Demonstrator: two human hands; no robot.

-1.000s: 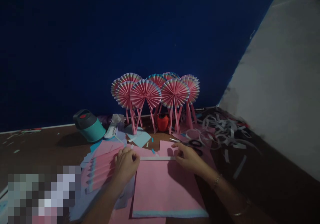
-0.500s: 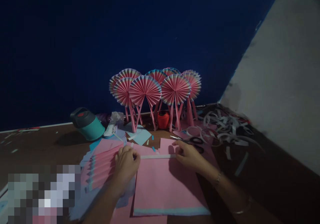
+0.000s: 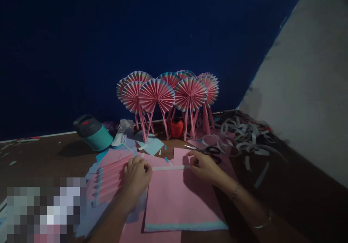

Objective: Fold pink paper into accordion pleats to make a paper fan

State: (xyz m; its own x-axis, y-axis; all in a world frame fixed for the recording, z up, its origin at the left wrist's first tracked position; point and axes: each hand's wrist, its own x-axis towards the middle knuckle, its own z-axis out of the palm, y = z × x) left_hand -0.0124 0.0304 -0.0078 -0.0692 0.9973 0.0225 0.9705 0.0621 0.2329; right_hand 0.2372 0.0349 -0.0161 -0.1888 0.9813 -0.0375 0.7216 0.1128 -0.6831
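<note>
Crosswise, a white strip (image 3: pixel 171 168) bridges left hand (image 3: pixel 137 175) and right hand (image 3: pixel 204 166).

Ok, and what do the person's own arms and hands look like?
Both the left hand and right hand are ungloved, and no sleeves show. The right wrist wears a silvery chain-like bracelet; a thin silvery bangle sits higher up that forearm.

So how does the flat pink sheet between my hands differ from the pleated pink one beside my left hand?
The flat pink sheet lies mostly smooth; the pleated pink sheet is ridged with folds. The flat pink sheet's blue-green band runs along its near edge, the pleated pink sheet's along its left edge. Both are pink with a blue-green band.
</note>
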